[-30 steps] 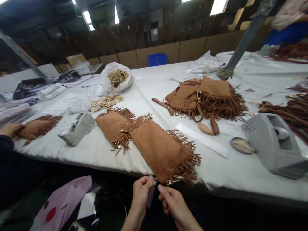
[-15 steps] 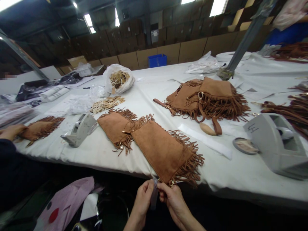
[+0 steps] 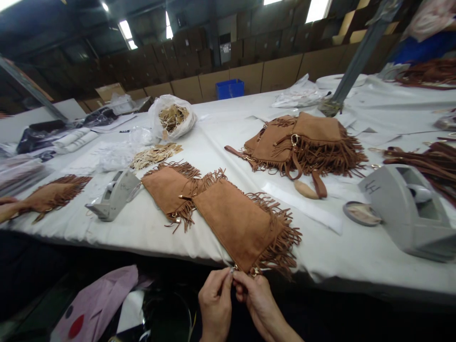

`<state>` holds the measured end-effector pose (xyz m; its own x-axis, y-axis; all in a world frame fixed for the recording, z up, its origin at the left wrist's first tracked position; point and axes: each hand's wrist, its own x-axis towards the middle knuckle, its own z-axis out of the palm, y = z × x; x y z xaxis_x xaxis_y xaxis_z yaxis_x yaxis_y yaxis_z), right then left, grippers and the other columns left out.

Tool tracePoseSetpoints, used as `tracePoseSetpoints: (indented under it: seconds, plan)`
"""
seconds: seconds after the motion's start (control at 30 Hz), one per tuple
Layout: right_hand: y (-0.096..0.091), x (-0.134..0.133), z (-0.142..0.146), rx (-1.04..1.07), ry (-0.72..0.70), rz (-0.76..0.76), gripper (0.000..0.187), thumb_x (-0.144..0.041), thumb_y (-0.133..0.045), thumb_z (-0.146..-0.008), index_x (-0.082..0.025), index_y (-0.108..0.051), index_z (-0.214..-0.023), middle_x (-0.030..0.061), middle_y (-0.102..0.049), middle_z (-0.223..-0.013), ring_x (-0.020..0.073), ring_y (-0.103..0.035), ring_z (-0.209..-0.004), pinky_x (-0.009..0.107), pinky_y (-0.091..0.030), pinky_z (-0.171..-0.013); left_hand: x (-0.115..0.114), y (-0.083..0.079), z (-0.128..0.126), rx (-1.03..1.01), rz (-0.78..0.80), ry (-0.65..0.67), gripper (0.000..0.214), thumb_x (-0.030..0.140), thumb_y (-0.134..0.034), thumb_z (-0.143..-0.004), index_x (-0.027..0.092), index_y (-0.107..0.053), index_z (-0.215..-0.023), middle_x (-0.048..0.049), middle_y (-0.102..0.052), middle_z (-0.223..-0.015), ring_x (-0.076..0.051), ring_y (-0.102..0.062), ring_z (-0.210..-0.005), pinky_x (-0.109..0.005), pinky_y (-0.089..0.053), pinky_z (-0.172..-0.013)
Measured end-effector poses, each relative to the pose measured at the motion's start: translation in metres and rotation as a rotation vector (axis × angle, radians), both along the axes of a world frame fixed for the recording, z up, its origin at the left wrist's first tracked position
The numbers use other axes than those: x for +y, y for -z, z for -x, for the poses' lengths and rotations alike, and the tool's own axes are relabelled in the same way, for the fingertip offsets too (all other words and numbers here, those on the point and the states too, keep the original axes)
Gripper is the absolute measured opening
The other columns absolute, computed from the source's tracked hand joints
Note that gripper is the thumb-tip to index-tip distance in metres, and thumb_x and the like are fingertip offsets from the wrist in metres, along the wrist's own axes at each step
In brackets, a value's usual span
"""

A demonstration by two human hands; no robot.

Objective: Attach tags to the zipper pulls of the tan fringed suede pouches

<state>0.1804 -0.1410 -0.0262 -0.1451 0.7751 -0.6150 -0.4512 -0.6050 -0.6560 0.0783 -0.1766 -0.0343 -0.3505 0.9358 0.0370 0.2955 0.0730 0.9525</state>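
A brown suede fringed bag (image 3: 235, 221) lies flat at the table's front edge, its gold zip end overhanging toward me. Just below that corner, my left hand (image 3: 216, 301) is closed in a pinch on a small piece of clear tape (image 3: 231, 270), mostly covered by the fingers. Touching it from the other side, my right hand (image 3: 257, 297) pinches what looks like the bag's zipper pull, largely hidden by the fingertips. A second fringed bag (image 3: 167, 190) lies behind to the left, touching the first.
Grey tape dispensers stand left (image 3: 116, 194) and right (image 3: 406, 209). More fringed bags (image 3: 302, 140) are piled at the back right. A plastic sack (image 3: 173, 116) holds tan pieces. At far left, another person's hand (image 3: 7, 209) touches a bag (image 3: 53, 194).
My left hand has turned and closed in by the right fingertips; the clear strip that hung between my hands is now mostly out of sight. The other person's hand has shifted left.
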Motion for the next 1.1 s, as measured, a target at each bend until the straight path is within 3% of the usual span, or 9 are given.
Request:
tracePoseSetpoints:
  seconds: [0.17,0.27,0.5,0.6,0.7,0.77,0.87,0.93,1.1]
  plan:
    - [-0.01,-0.001,-0.001,0.034,-0.013,0.02,0.03,-0.034,-0.08,-0.059,-0.011,-0.061,-0.055,-0.0027,-0.048,-0.049,0.0052,-0.039,-0.044,0.017,-0.03,-0.04,-0.014,0.008,0.007,0.276,-0.267,0.209,0.038,0.014,-0.044,-0.09,0.023,-0.06,-0.124,-0.0105,-0.068,-0.103,-0.017,-0.067,-0.091,-0.023,-0.054,-0.08]
    - [-0.011,-0.003,-0.002,0.095,-0.044,0.015,0.03,-0.034,-0.081,-0.06,-0.011,-0.063,-0.058,-0.0022,-0.05,-0.052,0.0055,-0.042,-0.046,0.017,-0.034,-0.042,-0.015,0.01,0.013,0.288,-0.285,0.261,0.041,0.012,-0.043,-0.09,0.023,-0.058,-0.127,-0.0107,-0.067,-0.103,-0.017,-0.066,-0.092,-0.024,-0.054,-0.08]
    - [-0.012,-0.001,-0.004,0.115,-0.091,-0.036,0.036,-0.04,-0.084,-0.058,-0.013,-0.063,-0.066,-0.003,-0.052,-0.054,0.0058,-0.045,-0.047,0.017,-0.039,-0.044,-0.009,-0.008,0.01,0.005,-0.034,0.19,0.024,0.025,-0.053,-0.088,0.023,-0.07,-0.105,-0.0094,-0.071,-0.102,-0.021,-0.066,-0.094,-0.029,-0.052,-0.086]
    - [-0.015,0.0,-0.003,0.093,-0.09,-0.046,0.038,-0.041,-0.085,-0.056,-0.013,-0.062,-0.068,-0.0038,-0.051,-0.053,0.0055,-0.043,-0.045,0.016,-0.038,-0.041,-0.016,-0.01,0.011,-0.355,0.167,0.131,0.04,0.035,-0.059,-0.085,0.019,-0.058,-0.122,-0.0109,-0.072,-0.099,-0.021,-0.067,-0.086,-0.032,-0.053,-0.081]
    - [-0.016,0.002,-0.004,0.06,-0.108,-0.044,0.038,-0.041,-0.084,-0.056,-0.013,-0.06,-0.065,-0.0044,-0.049,-0.05,0.0049,-0.041,-0.043,0.016,-0.035,-0.039,-0.032,-0.008,0.026,-0.597,0.331,0.236,0.057,0.044,-0.07,-0.075,0.013,-0.057,-0.121,-0.0141,-0.073,-0.096,-0.022,-0.068,-0.077,-0.033,-0.054,-0.073]
    - [-0.016,0.003,-0.004,0.018,-0.115,-0.052,0.039,-0.043,-0.083,-0.058,-0.013,-0.06,-0.063,-0.0036,-0.049,-0.05,0.0051,-0.04,-0.042,0.017,-0.033,-0.037,-0.039,-0.011,0.041,-0.606,0.39,0.253,0.056,0.047,-0.073,-0.07,0.012,-0.064,-0.113,-0.0165,-0.071,-0.103,-0.027,-0.067,-0.09,-0.037,-0.051,-0.083]
    - [-0.013,0.004,-0.004,-0.042,-0.119,-0.089,0.039,-0.046,-0.081,-0.059,-0.012,-0.061,-0.065,-0.0024,-0.051,-0.051,0.0061,-0.041,-0.042,0.018,-0.033,-0.036,-0.033,-0.02,0.053,-0.465,0.407,0.055,0.055,0.055,-0.063,-0.076,0.014,-0.065,-0.112,-0.0157,-0.069,-0.111,-0.029,-0.059,-0.11,-0.041,-0.042,-0.098]
    - [-0.01,0.004,-0.004,-0.074,-0.126,-0.116,0.04,-0.048,-0.079,-0.061,-0.012,-0.06,-0.063,-0.002,-0.051,-0.05,0.0064,-0.04,-0.041,0.018,-0.032,-0.035,-0.018,-0.027,0.047,-0.36,0.403,0.041,0.055,0.058,-0.058,-0.078,0.013,-0.066,-0.108,-0.0142,-0.072,-0.101,-0.027,-0.064,-0.099,-0.038,-0.045,-0.091]
    - [-0.006,0.004,-0.009,-0.166,-0.161,-0.235,0.044,-0.053,-0.073,-0.066,-0.015,-0.054,-0.056,-0.0033,-0.047,-0.043,0.0069,-0.039,-0.038,0.019,-0.029,-0.035,0.016,-0.032,0.006,-0.389,0.413,0.254,0.049,0.056,-0.058,-0.079,0.009,-0.07,-0.086,-0.0089,-0.071,-0.073,-0.019,-0.065,-0.068,-0.028,-0.05,-0.063]
